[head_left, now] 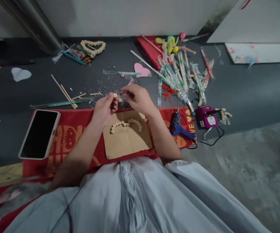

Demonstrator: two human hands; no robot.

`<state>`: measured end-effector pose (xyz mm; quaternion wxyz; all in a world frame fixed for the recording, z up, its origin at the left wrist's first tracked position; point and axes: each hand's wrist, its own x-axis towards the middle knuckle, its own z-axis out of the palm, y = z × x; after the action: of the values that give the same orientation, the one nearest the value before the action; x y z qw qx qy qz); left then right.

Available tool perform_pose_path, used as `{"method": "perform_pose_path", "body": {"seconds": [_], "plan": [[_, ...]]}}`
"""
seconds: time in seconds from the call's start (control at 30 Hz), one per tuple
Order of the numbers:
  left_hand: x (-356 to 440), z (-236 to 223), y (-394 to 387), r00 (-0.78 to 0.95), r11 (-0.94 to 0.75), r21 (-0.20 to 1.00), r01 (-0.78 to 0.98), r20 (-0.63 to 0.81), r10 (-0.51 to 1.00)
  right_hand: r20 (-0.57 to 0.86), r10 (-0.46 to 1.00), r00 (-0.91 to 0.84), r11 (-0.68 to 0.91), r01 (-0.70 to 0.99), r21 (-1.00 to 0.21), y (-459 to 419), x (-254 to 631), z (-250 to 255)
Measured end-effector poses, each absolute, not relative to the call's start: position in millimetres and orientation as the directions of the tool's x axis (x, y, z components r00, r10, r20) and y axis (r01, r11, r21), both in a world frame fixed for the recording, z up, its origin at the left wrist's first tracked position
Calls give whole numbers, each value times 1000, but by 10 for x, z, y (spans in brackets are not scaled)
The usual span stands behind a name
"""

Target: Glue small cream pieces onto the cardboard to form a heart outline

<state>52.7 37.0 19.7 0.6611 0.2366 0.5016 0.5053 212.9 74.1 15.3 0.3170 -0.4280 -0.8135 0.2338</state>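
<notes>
Two hands (105, 107) (138, 98), one pale piece (115, 95)

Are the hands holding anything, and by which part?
The left hand pinches a small pale piece, apparently by its edge. The right hand seems to pinch something reddish, too small to tell where.

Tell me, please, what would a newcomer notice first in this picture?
Probably the red towel, with a phone on its left end and a glue gun near its right. At its far edge, the left hand holds a small pale piece, the right hand close by.
</notes>
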Motion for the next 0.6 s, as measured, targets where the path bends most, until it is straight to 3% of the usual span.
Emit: {"method": "perform_pose_path", "body": {"seconds": [0.17,0.6], "plan": [[541,181,354,-33,367,858,-358,-405,914,381,761,-525,604,360,-711,692,2089,258],[486,175,346,5,387,891,-236,-397,918,407,759,-509,591,274,-759,752,2060,44]]}}
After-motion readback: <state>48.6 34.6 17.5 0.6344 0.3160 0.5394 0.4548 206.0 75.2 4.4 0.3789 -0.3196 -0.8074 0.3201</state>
